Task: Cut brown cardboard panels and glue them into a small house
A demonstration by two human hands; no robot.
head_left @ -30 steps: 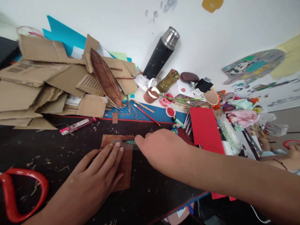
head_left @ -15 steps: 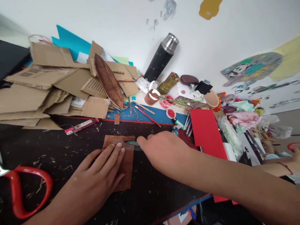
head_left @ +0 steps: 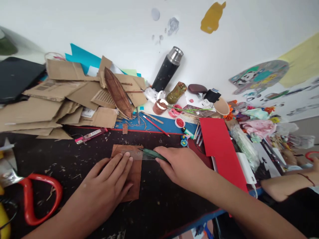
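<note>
On the dark table lies a brown painted sheet (head_left: 134, 181), perhaps cardboard, with a clear ruler (head_left: 136, 155) across its upper part. My left hand (head_left: 104, 189) lies over both, fingers stretched out flat, the fingertips pressing on the ruler. My right hand (head_left: 181, 164) is closed around a slim green craft knife (head_left: 154, 154). Its thin tip points left and sits at the ruler's upper edge, near the sheet's top right corner. Part of the sheet's left side is hidden under my left hand.
Red-handled scissors (head_left: 30, 199) lie at the left. Behind are stacked cardboard pieces (head_left: 42, 113), a brown boat-shaped piece (head_left: 117, 93), a black thermos (head_left: 165, 71), an open paint jar (head_left: 160, 107) and a red pencil (head_left: 156, 125). Red card (head_left: 220, 146) lies at right, near another person's arm (head_left: 286, 186).
My right hand has moved slightly right and turned, showing more of the green knife. My left hand stays on the ruler and sheet. The camera view has shifted a little.
</note>
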